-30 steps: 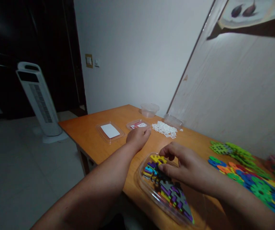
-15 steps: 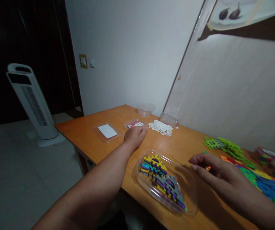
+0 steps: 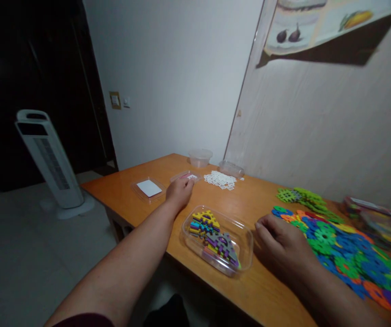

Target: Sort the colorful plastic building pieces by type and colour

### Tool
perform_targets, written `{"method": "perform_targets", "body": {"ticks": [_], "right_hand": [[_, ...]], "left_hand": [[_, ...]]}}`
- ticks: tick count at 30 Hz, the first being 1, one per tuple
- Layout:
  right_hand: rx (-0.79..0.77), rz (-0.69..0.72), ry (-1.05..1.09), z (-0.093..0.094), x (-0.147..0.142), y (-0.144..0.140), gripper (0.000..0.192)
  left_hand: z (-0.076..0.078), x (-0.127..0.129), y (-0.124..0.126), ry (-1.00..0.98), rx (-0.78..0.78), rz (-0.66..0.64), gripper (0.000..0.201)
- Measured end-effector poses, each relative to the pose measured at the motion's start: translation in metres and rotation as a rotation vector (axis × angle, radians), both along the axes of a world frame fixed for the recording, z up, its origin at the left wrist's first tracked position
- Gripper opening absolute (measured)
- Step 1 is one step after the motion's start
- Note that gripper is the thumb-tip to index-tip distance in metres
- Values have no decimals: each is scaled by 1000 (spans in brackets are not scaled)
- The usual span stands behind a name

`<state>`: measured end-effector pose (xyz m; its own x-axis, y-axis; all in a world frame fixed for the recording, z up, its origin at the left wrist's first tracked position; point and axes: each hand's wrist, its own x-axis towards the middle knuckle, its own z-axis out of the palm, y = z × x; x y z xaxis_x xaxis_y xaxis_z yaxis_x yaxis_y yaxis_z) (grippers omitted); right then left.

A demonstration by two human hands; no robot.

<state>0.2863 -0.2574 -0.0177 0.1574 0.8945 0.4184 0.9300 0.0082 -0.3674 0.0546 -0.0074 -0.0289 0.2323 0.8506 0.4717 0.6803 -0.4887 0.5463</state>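
My left hand (image 3: 179,194) is stretched over the table with its fingers closed, at the near edge of a clear plastic lid (image 3: 174,178) that holds red-and-white cards. Whether something sits in those fingers is hidden. My right hand (image 3: 280,238) is curled in a loose fist just right of a clear plastic box (image 3: 245,243), and nothing shows in it. Inside the box lie stacked toothed foam pieces, a yellow group (image 3: 209,219) and a grey-and-purple group (image 3: 225,245). Beyond my left hand is a heap of white cut-out pieces (image 3: 221,180).
Left on the table, a clear lid holds a white card (image 3: 148,188). A round plastic tub (image 3: 200,157) and a clear container (image 3: 231,169) stand by the wall. Colourful gear-shaped pieces (image 3: 348,254) and green ones (image 3: 313,200) cover the right side. A tower fan (image 3: 54,163) stands on the floor.
My view has turned somewhat to the right. My right hand has lowered beside the plastic box and its fingers have curled in. My left hand stays closed near the lid with cards.
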Motion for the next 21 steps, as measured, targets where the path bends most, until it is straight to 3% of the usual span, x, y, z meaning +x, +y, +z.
{"method": "perform_targets", "body": {"ticks": [7, 13, 18, 21], "right_hand": [[-13, 111, -89, 2, 1, -3, 33], [-15, 121, -89, 5, 7, -6, 37], [-7, 128, -76, 11, 9, -8, 38], [-19, 160, -29, 15, 3, -11, 37]], "left_hand": [[0, -2, -11, -348, 20, -58, 47], [16, 4, -29, -758, -230, -19, 43], [30, -14, -66, -739, -240, -83, 44], [33, -35, -94, -640, -104, -187, 42]]}}
